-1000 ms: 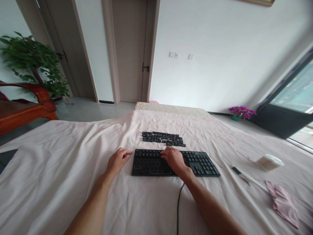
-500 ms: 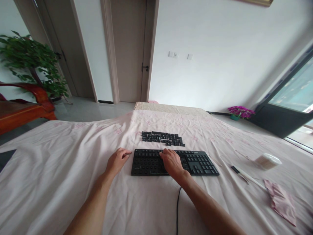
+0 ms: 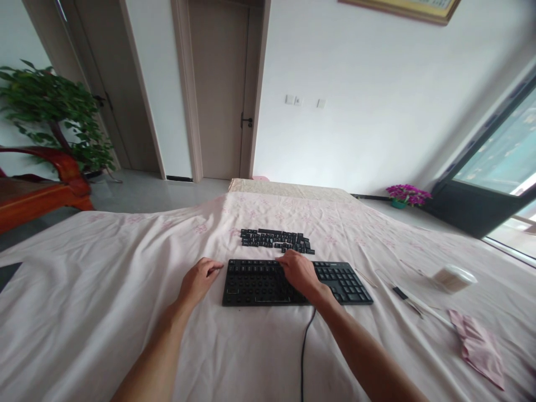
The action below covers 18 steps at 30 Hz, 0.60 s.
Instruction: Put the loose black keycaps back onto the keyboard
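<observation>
- The black keyboard lies flat on the pale pink sheet, most of its left section stripped to bare sockets, only the right block still capped.
- The right hand rests on the keyboard's middle, fingertips at its far edge; whether they pinch a keycap I cannot tell.
- The left hand sits loosely curled and holding nothing, just beside the keyboard's left end, seemingly steadying it.
- Just beyond the right hand's fingertips, the loose keycaps lie in tidy rows, probably to keep their order.
- Well off to that hand's right lie a thin tool, a white tub and a pink cloth.
</observation>
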{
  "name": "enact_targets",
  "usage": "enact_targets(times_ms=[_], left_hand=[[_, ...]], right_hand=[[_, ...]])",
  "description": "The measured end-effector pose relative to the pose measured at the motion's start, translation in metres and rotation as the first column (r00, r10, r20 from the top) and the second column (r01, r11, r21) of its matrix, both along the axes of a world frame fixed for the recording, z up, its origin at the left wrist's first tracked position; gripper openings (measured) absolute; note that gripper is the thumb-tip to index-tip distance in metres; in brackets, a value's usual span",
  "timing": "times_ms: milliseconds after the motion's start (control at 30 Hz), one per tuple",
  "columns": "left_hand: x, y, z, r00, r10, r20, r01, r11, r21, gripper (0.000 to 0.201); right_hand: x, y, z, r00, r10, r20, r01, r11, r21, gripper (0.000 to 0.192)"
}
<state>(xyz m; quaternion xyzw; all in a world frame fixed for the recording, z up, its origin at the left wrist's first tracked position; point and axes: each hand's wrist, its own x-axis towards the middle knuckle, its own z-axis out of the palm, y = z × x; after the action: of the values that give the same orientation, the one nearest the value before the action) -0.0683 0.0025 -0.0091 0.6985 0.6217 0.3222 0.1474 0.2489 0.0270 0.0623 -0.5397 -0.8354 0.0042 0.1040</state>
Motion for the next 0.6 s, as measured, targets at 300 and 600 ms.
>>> enact_targets(times_ms=[300,600], left_hand=[[0.000,0.000,0.002,1.000,-0.005,0.020,0.005,1.000,-0.014,0.026],[0.000,0.001,0.002,1.000,-0.004,0.019,0.004,1.000,-0.017,0.026]], right_hand=[[0.007,0.056,-0.001,0.967,-0.228,0.112,0.218,0.972,0.090,0.030],[-0.001,0.070,-0.007,0.966,-0.218,0.137,0.215,0.976,0.040,0.017]])
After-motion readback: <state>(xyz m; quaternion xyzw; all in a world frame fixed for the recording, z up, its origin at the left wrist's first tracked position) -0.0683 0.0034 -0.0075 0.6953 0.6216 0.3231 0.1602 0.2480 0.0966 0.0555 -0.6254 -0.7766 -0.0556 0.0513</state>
